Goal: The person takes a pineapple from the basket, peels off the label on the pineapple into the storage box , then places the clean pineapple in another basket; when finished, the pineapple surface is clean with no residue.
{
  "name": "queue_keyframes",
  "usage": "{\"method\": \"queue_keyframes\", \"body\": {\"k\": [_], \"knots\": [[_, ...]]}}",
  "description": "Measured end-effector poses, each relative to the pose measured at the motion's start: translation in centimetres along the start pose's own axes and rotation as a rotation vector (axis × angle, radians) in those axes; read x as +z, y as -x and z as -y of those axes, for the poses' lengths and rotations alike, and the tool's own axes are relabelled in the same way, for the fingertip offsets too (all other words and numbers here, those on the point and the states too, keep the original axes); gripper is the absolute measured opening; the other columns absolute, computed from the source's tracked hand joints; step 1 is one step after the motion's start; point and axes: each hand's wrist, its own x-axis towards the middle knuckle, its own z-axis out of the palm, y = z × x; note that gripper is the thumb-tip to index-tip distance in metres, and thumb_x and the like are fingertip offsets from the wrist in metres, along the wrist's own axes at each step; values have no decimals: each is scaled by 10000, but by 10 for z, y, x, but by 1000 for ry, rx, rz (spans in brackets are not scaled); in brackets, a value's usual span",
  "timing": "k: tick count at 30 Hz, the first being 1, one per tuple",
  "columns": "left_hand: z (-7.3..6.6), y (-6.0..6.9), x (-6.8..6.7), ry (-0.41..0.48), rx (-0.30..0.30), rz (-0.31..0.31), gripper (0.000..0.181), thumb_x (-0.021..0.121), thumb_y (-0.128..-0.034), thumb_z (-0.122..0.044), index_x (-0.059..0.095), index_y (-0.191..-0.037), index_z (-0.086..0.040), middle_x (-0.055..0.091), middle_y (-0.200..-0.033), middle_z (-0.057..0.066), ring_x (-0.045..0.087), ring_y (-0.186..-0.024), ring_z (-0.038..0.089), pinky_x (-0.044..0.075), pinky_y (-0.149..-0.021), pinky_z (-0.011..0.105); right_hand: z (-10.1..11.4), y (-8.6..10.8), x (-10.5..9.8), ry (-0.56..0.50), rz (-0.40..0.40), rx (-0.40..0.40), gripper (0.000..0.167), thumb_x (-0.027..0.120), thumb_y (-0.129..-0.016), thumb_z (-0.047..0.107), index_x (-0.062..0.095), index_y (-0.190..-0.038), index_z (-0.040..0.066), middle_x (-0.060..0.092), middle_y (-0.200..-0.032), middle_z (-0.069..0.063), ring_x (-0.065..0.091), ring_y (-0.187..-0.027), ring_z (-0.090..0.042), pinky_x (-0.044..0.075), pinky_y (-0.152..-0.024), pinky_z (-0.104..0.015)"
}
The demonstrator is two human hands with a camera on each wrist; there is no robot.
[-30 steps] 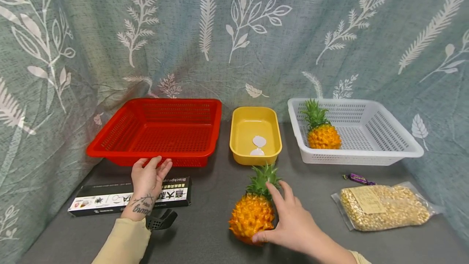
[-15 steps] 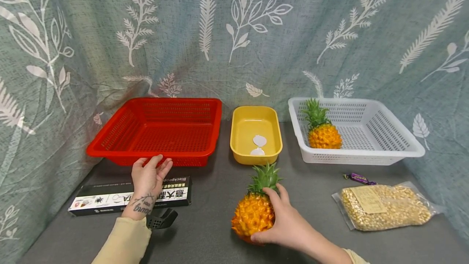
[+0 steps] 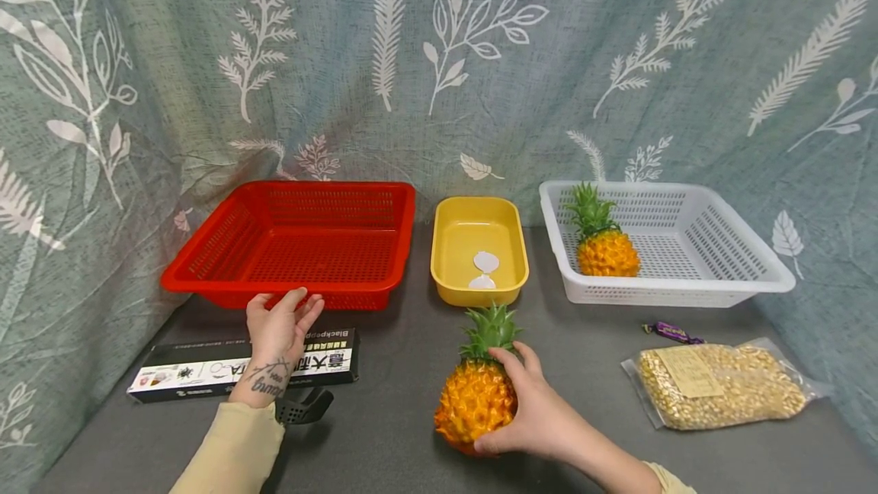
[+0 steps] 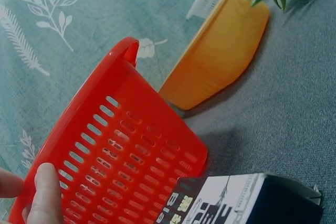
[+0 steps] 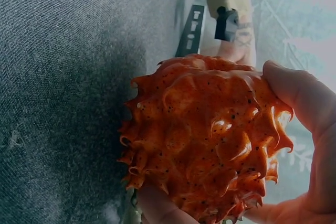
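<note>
In the head view my right hand [image 3: 535,410] grips an orange pineapple [image 3: 473,402] with green leaves at the front middle of the table. The right wrist view shows my fingers [image 5: 294,90] spread around its spiky body [image 5: 205,135]; whether it touches the cloth I cannot tell. My left hand [image 3: 277,330] is at the front rim of the red basket [image 3: 322,299], fingers loosely bent, above a black-and-white pasta box [image 3: 199,376]. In the left wrist view fingertips [image 4: 46,182] lie against or just in front of the red rim; contact is unclear.
A yellow tub [image 3: 446,292] with two white round pieces stands in the middle. To its right is a white basket [image 3: 679,292] holding another pineapple [image 3: 607,254]. A purple-wrapped candy [image 3: 675,333] and a bag of corn kernels [image 3: 720,387] lie at right. A patterned curtain [image 3: 329,97] hangs behind.
My right hand has closed its fingers around the pineapple's side, and the pineapple has shifted slightly to the right. My left hand has hardly moved.
</note>
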Motion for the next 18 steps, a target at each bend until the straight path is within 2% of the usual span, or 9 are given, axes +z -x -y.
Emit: {"method": "queue_keyframes", "body": {"k": [3,11,18], "knots": [[0,0,0,4,-5,-3,411,517,-899,-15,205,-1107,-184,327,-1087,32,601,-730,112,544,-722,247,-1,0,0,-8,-7,1,1004,868,-529,366,359,-1367,147,129,-1435,-265,411,-1167,-458,433,-855,-567],[2,-2,1,0,-3,-11,434,528,-900,-30,196,-1134,-184,327,-1100,26,599,-759,118,542,-731,257,-1,5,0,-1,-22,9,997,869,-526,375,364,-1346,116,344,-1348,-215,450,-1151,-338,410,-895,-532],[1,-2,0,0,-7,2,457,538,-899,-38,195,-1170,-171,341,-1091,30,606,-737,107,545,-716,254,-4,6,1,0,-33,22,980,874,-518,366,370,-1322,121,367,-1307,-207,467,-1115,-323,421,-876,-511]]}}
